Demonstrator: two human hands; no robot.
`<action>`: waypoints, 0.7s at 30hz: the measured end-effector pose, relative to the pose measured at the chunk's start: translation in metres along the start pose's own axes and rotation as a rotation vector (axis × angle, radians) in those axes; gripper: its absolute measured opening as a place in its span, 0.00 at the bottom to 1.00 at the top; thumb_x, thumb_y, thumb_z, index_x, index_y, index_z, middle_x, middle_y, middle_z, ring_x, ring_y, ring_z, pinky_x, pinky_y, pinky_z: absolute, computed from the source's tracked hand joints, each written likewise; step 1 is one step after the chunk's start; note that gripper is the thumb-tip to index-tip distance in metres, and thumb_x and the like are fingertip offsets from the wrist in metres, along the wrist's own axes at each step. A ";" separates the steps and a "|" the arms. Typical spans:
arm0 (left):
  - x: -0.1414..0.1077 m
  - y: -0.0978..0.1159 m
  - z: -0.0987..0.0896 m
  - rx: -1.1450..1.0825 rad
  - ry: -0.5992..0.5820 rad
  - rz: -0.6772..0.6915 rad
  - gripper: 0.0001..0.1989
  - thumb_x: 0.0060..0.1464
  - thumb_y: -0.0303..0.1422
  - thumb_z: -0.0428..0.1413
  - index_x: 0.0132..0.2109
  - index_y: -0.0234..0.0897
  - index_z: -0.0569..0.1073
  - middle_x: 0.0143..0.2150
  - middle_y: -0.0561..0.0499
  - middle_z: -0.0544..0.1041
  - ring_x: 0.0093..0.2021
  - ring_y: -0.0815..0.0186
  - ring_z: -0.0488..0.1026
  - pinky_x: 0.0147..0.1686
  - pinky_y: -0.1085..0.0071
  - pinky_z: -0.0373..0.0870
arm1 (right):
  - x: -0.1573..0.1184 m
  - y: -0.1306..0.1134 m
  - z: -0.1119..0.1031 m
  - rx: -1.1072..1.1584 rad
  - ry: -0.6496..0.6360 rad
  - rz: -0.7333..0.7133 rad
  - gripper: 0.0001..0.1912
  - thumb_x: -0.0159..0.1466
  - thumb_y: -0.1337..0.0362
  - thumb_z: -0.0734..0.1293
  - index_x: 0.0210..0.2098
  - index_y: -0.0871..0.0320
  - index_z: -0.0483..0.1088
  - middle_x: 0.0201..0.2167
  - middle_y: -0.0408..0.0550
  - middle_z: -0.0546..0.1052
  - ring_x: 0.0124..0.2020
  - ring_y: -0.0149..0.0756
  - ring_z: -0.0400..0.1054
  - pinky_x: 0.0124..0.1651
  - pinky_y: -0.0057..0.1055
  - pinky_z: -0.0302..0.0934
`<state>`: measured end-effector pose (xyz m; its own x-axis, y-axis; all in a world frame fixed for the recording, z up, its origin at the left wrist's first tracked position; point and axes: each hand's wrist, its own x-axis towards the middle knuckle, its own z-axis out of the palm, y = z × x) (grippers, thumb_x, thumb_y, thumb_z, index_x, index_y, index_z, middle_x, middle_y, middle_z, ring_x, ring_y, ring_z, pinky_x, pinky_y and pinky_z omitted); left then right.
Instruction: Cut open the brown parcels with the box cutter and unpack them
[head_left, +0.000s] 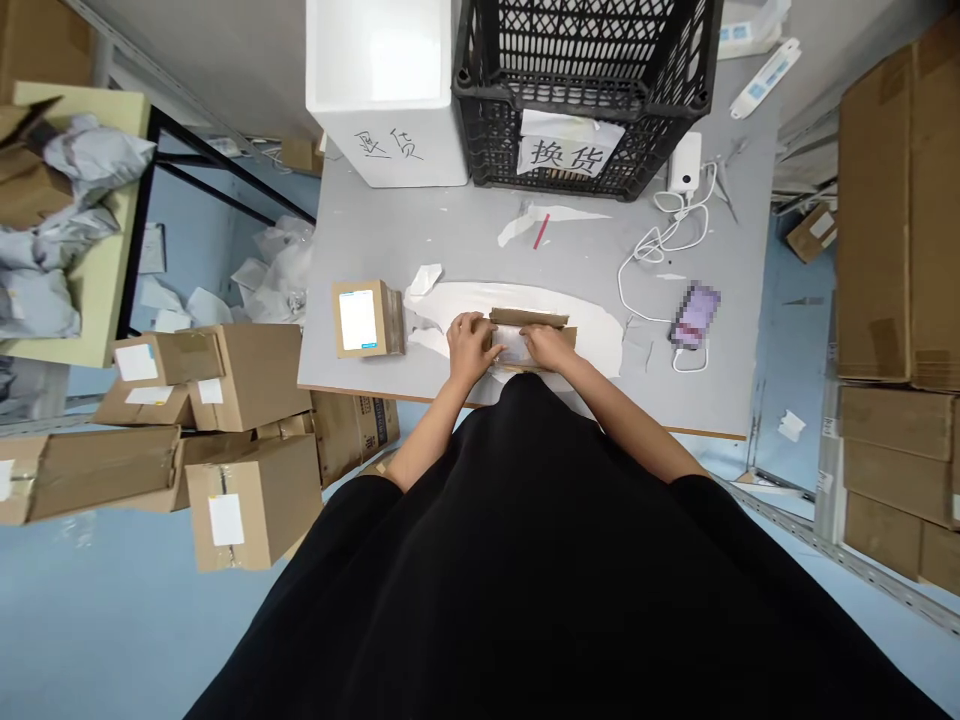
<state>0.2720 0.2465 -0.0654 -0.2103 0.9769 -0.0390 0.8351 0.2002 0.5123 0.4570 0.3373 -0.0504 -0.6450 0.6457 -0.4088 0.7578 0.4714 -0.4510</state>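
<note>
An opened cardboard box (530, 318) lies on a white sheet (600, 330) near the table's front edge, one flap raised along its far side. Something pale and glossy (511, 345) shows inside it. My left hand (469, 345) is at the box's left end, fingers bent over its edge. My right hand (547, 345) reaches in from the right, its fingertips on the pale contents. Whether either hand grips anything is too small to tell. A closed, labelled carton (361, 320) sits to the left.
At the table's back are a white bin (397, 140) and a black crate (555, 100). A phone (695, 315) with a white cable (652, 240) lies right. Torn paper and a red strip (541, 231) lie mid-table. Stacked cartons (262, 380) stand on the floor left.
</note>
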 end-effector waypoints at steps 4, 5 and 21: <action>0.000 -0.009 -0.003 0.047 -0.209 0.080 0.28 0.49 0.51 0.65 0.55 0.45 0.77 0.69 0.47 0.62 0.71 0.42 0.49 0.68 0.46 0.52 | 0.025 -0.009 0.008 -0.182 -0.110 0.104 0.20 0.66 0.68 0.62 0.56 0.65 0.69 0.52 0.64 0.76 0.52 0.52 0.70 0.53 0.42 0.61; -0.001 -0.012 -0.003 0.049 -0.245 0.083 0.33 0.48 0.52 0.65 0.58 0.45 0.74 0.71 0.47 0.59 0.72 0.41 0.48 0.68 0.45 0.51 | 0.026 -0.010 0.012 -0.207 -0.107 0.110 0.22 0.65 0.66 0.64 0.58 0.66 0.67 0.54 0.66 0.74 0.54 0.53 0.69 0.55 0.42 0.60; -0.020 -0.015 0.012 0.002 -0.308 0.028 0.52 0.41 0.54 0.68 0.70 0.44 0.60 0.77 0.44 0.44 0.74 0.40 0.43 0.69 0.46 0.44 | 0.027 -0.010 0.050 -0.146 -0.043 0.206 0.42 0.57 0.59 0.74 0.66 0.61 0.56 0.66 0.64 0.59 0.66 0.54 0.54 0.62 0.46 0.53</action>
<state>0.2698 0.2244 -0.0824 -0.0237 0.9586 -0.2836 0.8393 0.1732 0.5154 0.4267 0.3201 -0.0964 -0.4770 0.7124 -0.5148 0.8777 0.4167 -0.2366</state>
